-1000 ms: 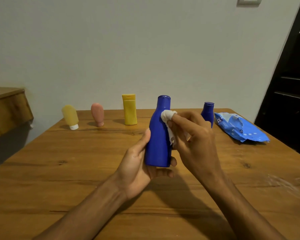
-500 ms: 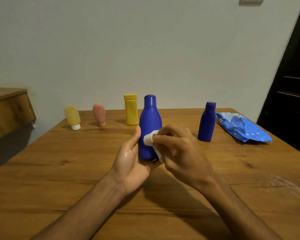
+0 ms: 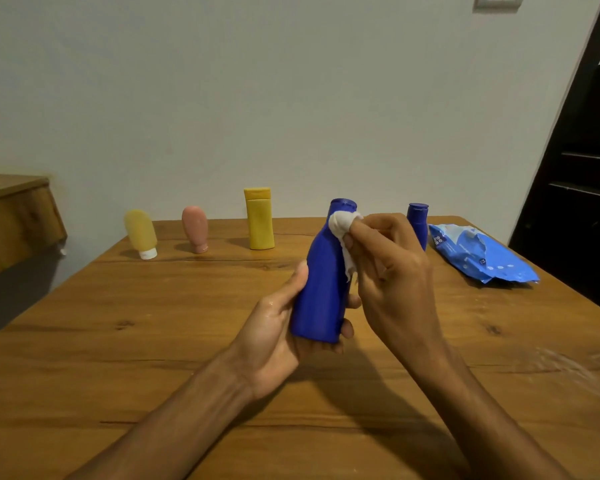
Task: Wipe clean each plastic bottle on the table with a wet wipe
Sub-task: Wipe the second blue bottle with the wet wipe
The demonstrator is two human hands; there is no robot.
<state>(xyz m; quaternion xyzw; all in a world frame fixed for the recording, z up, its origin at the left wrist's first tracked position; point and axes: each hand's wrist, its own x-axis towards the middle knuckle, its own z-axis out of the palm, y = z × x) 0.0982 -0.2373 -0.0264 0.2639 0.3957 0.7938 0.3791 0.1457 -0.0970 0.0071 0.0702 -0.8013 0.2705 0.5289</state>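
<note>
Up from the belly to the neck goes the wipe [image 3: 342,226], pinched in my right hand [image 3: 394,275]; my left hand [image 3: 274,337] grips the blue bottle [image 3: 321,292] low, over the table [image 3: 146,341]. Light, stiff, wet-slick plastic (I'd guess), so hold the base.

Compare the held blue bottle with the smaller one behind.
The large blue plastic bottle, gripped by the left hand, tilts above the wooden table; the small blue plastic bottle stands upright on it. A white wet wipe in the right hand presses the large one's neck; the small one is untouched. Both are dark blue.
</note>
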